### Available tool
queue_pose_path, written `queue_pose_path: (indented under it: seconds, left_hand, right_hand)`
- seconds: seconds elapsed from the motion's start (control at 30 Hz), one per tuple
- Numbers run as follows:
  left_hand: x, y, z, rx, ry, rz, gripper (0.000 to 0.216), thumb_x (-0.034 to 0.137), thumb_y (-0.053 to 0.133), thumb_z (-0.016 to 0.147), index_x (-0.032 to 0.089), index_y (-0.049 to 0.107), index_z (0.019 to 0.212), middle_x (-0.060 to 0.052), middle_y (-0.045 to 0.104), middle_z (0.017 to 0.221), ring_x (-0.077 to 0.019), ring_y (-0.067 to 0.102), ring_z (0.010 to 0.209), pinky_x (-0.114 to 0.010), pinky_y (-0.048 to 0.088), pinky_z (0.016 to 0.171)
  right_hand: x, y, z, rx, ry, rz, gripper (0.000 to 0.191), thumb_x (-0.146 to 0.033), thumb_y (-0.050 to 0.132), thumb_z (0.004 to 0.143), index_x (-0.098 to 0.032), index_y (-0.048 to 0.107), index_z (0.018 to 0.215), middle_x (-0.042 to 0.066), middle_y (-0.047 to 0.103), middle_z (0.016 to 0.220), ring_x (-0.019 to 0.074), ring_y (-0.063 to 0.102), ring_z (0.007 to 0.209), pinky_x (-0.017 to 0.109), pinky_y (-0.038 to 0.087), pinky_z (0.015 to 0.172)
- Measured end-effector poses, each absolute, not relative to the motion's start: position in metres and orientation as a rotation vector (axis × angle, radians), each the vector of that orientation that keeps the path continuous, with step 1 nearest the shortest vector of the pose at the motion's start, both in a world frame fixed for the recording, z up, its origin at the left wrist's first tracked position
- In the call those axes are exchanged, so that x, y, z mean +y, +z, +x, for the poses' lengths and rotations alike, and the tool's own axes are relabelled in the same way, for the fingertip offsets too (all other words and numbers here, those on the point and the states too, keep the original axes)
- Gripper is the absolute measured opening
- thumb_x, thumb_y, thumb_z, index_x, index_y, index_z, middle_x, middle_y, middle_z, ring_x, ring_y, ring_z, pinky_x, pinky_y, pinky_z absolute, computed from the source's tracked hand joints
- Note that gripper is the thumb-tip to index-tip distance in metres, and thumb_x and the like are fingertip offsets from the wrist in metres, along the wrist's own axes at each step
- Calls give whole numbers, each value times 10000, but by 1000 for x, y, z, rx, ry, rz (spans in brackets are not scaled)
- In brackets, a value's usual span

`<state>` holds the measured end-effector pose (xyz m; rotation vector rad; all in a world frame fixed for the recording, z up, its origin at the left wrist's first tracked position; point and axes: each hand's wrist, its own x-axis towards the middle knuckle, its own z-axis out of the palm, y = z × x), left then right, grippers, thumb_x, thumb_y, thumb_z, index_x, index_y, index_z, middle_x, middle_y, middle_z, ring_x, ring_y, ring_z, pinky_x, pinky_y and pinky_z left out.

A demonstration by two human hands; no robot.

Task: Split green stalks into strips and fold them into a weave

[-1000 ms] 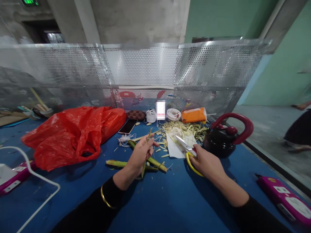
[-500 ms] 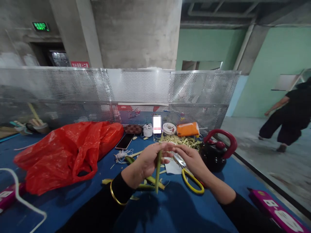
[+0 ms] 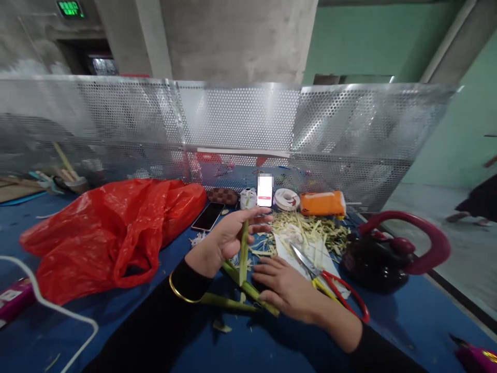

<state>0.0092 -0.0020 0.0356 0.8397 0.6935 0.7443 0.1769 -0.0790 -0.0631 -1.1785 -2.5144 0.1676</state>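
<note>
In my left hand a narrow green plant stalk stands nearly upright, held at the thumb, its lower end above the table. The other left fingers stretch to the right. My right hand is palm down with fingers extended, low over the table. Its fingertips are beside more green stalks lying there; whether they touch cannot be made out. Scissors with red handles lie right of that hand, over a yellow handle partly hidden by my wrist. White paper lies under the blades.
Plant scraps are heaped behind the scissors. A black kettle with a dark red handle stands right. A red plastic bag fills the left. Behind are a phone, a tape roll, an orange packet and a perforated metal screen.
My right hand has come down from the left fingertips toward the stalks on the table. The left hand still holds its stalk. The view has tipped downward, and the walking person is mostly out of frame.
</note>
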Motion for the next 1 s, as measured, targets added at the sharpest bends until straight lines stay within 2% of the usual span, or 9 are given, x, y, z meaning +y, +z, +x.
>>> queue_pose_path:
  seconds: [0.13, 0.3, 0.43, 0.5, 0.57, 0.7, 0.87, 0.93, 1.0]
  left_hand:
    - [0, 44, 4, 720, 849, 807, 158, 154, 649, 797, 107, 699, 940, -107, 677, 904, -95, 618, 658, -110, 283, 342]
    - [3, 59, -15, 686, 949, 818, 153, 142, 620, 817, 97, 697, 941, -107, 670, 929, -91, 615, 672, -105, 271, 337]
    - [4, 60, -22, 620, 948, 832, 223, 246, 553, 883, 95, 691, 971, -129, 675, 984, -109, 624, 686, -119, 294, 353]
    - [3, 55, -19, 602, 914, 825, 309, 343, 521, 903, 93, 693, 961, -145, 678, 1008, -118, 630, 688, -131, 297, 355]
    - [2, 49, -13, 596, 842, 798, 359, 385, 495, 911, 92, 690, 978, -154, 682, 1025, -123, 637, 684, -138, 294, 356]
    - [0, 38, 1, 594, 765, 751, 396, 407, 466, 920, 86, 685, 993, -156, 695, 989, -125, 645, 654, -146, 295, 356]
    - [-6, 42, 2, 590, 787, 776, 340, 344, 466, 927, 90, 691, 954, -151, 695, 986, -110, 624, 639, -139, 304, 365]
    - [-6, 47, -1, 625, 829, 801, 302, 306, 487, 918, 91, 698, 928, -138, 692, 999, -97, 614, 638, -132, 303, 371]
    - [-6, 50, -3, 636, 833, 817, 301, 304, 490, 916, 95, 707, 918, -132, 690, 1013, -102, 616, 660, -135, 308, 378]
  right_hand:
    - [-80, -58, 180, -2248, -151, -1523, 509, -495, 489, 906, -114, 610, 1221, 200, 595, 1277, 375, 405, 1298, 595, 258, 1067]
    - [-85, -59, 171, -2552, 190, -1210, 471, -487, 436, 937, -213, 550, 1303, 90, 588, 1325, 298, 420, 1310, 508, 315, 1076]
    - [-78, -66, 180, -2245, -93, -1499, 510, -531, 509, 884, -150, 633, 1198, 170, 604, 1281, 383, 425, 1286, 615, 244, 1068]
    - [-74, -65, 189, -2086, -94, -1486, 435, -464, 465, 925, -180, 614, 1219, 135, 603, 1291, 338, 448, 1277, 571, 280, 1070]
    - [-72, -61, 196, -1955, 19, -1436, 368, -425, 420, 951, -230, 628, 1182, 101, 638, 1241, 298, 504, 1225, 519, 354, 1037]
    - [-77, -53, 192, -1801, 293, -1383, 312, -443, 474, 922, -246, 673, 1059, 106, 675, 1138, 295, 567, 1124, 479, 412, 973]
    - [-81, -61, 175, -1862, 1093, -1264, 401, -472, 407, 943, -193, 677, 1043, 96, 714, 1016, 247, 654, 950, 420, 495, 872]
    - [-78, -65, 177, -1849, 933, -1354, 397, -456, 412, 938, -181, 655, 1090, 115, 692, 1082, 263, 624, 1026, 453, 459, 930]
    - [-75, -65, 184, -1783, 464, -1488, 391, -412, 523, 880, -165, 614, 1169, 163, 605, 1239, 316, 520, 1174, 510, 377, 1003]
